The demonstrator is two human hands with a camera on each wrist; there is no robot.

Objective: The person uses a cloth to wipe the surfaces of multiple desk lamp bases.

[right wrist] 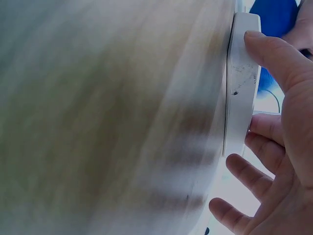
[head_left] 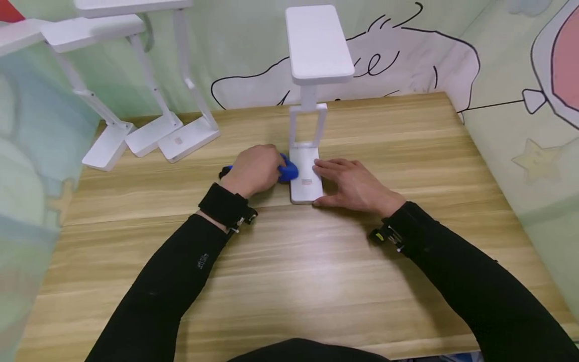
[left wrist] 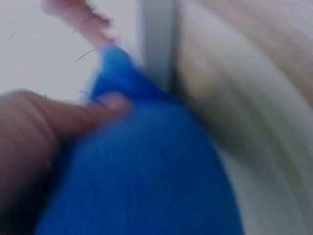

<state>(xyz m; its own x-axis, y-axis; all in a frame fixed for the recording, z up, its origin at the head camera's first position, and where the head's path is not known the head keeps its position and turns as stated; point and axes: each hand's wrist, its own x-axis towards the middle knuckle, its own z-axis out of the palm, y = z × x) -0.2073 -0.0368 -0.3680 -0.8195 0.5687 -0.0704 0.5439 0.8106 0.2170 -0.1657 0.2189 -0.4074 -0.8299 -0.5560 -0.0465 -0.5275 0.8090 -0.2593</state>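
Observation:
A white folding desk lamp (head_left: 306, 173) stands upright on the wooden table, its flat rectangular head raised over a hinged arm. To the left of the base, my left hand (head_left: 254, 171) grips a blue cloth (head_left: 288, 170) that touches the base's left edge. The left wrist view is blurred, with the thumb pressed on the cloth (left wrist: 151, 166). My right hand (head_left: 350, 187) rests against the base's right side, thumb near the front corner and fingers farther back. Dark specks mark the base's side (right wrist: 242, 73) in the right wrist view.
Several similar white lamps stand close together at the table's back left, among them a lamp (head_left: 190, 138) nearest the middle. Behind the wooden table (head_left: 289, 281) hangs a pale green printed backdrop (head_left: 244, 45). The table's right edge runs along another printed cloth (head_left: 534, 166).

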